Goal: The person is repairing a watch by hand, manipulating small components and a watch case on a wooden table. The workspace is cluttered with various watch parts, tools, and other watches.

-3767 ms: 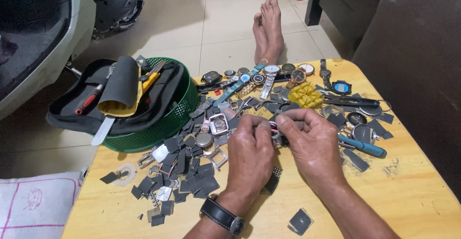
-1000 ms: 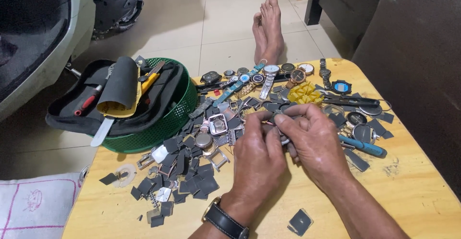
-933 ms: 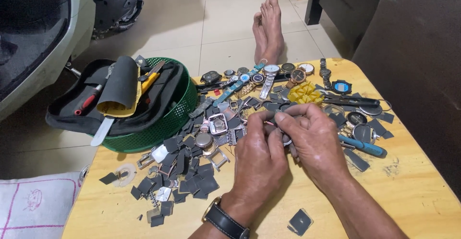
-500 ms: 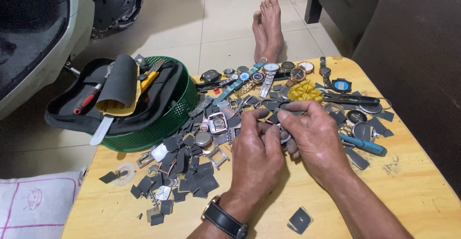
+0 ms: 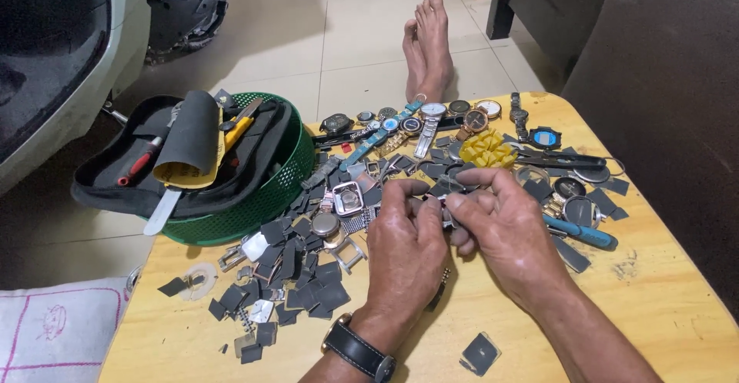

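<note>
hands at mid-job: our left hand (image 5: 404, 248) and right hand (image 5: 504, 229) pinch one small metal part (image 5: 444, 212) together; watches (image 5: 431, 117) and dark scraps (image 5: 304, 275) lie unsorted on the counter (image 5: 662, 298).

Wood table (image 5: 677, 306), watches (image 5: 431, 117), dark sq. pieces (image 5: 308, 291), green basket (image 5: 285, 179)

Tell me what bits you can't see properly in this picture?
- Small metal part between left hand and right hand: head view, fingers cover most of it.
- Tools in the black pouch: a grey roll hides some.
- Watch faces: too small to read.
</note>
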